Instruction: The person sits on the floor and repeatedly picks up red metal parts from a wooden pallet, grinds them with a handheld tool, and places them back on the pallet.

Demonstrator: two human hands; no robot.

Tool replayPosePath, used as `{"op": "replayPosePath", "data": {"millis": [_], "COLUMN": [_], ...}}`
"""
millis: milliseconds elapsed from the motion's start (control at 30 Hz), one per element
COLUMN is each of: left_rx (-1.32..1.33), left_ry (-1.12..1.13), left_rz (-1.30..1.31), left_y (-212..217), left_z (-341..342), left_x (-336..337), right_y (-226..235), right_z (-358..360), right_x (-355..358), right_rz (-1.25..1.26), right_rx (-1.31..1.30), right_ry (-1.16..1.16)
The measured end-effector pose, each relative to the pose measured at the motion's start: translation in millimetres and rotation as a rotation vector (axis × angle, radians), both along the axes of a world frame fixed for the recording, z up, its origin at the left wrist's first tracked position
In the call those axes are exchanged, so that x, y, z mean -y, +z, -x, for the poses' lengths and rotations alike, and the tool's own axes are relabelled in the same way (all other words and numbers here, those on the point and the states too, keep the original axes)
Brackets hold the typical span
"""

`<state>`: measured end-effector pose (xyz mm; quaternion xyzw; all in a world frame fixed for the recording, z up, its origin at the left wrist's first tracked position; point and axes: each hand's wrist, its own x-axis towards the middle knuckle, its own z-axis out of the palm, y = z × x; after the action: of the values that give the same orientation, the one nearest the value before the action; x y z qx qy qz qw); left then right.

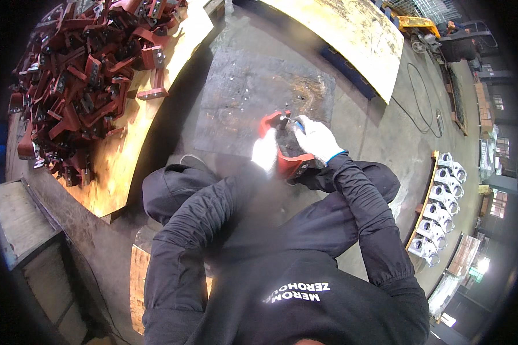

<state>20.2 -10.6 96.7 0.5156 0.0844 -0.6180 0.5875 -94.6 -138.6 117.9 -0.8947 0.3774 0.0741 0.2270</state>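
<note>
Over the dark steel floor plate [242, 98], my gloved left hand [265, 150] clamps the red bent metal bracket [288, 164] steady while my right hand [316, 138] pinches a small blue-tipped tool [299, 122] against it.

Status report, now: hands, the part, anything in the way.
Both gloved hands, left hand and right hand, grip the red bracket over the dark steel plate. Bracket pile sits apart on the left board. Nothing blocking.

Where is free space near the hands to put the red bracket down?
The dark steel plate is bare left of the red bracket, held by left hand and right hand. The wooden board is crowded with red brackets, bare only along its right edge.
</note>
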Motion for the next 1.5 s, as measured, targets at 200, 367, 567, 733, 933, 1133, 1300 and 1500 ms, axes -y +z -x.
{"op": "replayPosePath", "data": {"millis": [200,367,567,733,933,1133,1300,1500], "left_rx": [0.241,0.084,0.539,0.036,0.08,0.257,0.37,0.464], "left_ry": [-0.094,-0.035,-0.129,-0.009,0.021,-0.036,-0.091,-0.226], "left_rz": [0.076,0.026,0.217,0.038,-0.005,-0.062,-0.118,-0.162], "left_y": [-2,-14,-51,-49,-23,-47,-53,-52], "left_z": [-2,3,9,9,6,10,13,3], "left_x": [-7,-2,-7,0,0,-2,0,-4], "right_y": [4,1,9,2,0,-9,-26,-41], "right_z": [-11,-6,-12,-9,-9,-12,-11,-14], "right_x": [-1,4,-8,-5,-5,-10,-11,-22], "right_rz": [0.0,0.025,0.085,0.119,0.151,0.147,0.058,-0.023], "right_rx": [0.014,0.015,0.033,-0.009,-0.012,-0.118,-0.195,-0.169], "right_ry": [-0.078,-0.107,-0.088,-0.079,-0.082,-0.105,-0.114,-0.089]}}
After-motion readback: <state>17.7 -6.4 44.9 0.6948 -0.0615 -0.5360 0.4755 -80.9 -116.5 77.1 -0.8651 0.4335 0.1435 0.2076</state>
